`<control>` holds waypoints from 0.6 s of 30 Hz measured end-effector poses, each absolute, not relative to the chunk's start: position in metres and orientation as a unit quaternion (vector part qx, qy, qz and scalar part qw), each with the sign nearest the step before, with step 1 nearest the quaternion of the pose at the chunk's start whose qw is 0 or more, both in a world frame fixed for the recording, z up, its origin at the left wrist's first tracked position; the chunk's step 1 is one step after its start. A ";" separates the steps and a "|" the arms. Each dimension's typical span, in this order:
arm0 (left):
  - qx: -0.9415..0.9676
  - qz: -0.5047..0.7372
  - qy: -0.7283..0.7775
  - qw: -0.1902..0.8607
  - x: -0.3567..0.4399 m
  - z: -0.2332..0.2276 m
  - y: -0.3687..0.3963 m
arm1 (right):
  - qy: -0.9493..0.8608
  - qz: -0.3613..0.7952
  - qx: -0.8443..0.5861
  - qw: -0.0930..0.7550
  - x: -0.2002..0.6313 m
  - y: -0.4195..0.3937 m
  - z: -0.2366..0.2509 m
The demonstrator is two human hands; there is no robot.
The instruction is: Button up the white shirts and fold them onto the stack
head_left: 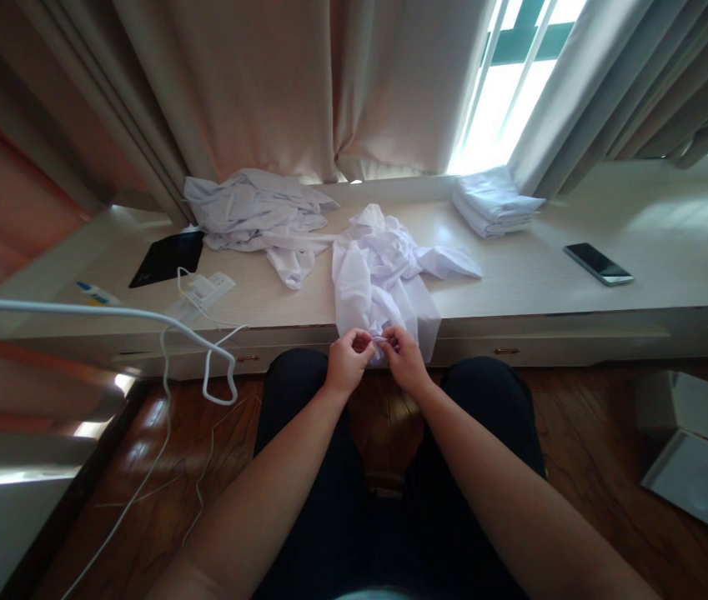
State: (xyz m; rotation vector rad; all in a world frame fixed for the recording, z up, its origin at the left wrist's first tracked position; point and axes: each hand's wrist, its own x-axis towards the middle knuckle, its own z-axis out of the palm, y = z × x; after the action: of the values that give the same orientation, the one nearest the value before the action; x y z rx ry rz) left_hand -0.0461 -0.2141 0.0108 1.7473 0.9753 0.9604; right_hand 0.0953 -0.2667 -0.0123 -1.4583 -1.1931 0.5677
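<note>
A crumpled white garment (379,267), which looks like a shirt, lies over the counter's front edge and hangs down a little between my knees. Its lower edge is pinched by my left hand (351,358), thumb and fingertips together. Close beside it, my right hand (404,358) pinches the same bunched bit of cloth. The fingertips of both hands almost meet, and any small detail between them is too fine to make out. Another crumpled white garment (259,212) rests on the counter to the left, close to the first one.
On the counter (504,292) are a folded white stack (494,204), a phone (597,263), a black flat pouch (167,258), a power strip (203,296) and a glue-like tube (97,293). A thick white cable (91,310) crosses at left. An opened white box (704,475) sits on the floor.
</note>
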 end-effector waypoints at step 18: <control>0.705 0.385 0.406 0.435 -0.044 0.012 -0.215 | -0.521 0.223 -0.611 0.553 0.092 -0.267 -0.012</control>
State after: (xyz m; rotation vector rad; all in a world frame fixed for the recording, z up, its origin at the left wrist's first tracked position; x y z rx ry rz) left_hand -0.0441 -0.2151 0.0123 1.7547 1.0117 0.9595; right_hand 0.0923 -0.2666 -0.0115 -1.4433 -1.2306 0.5279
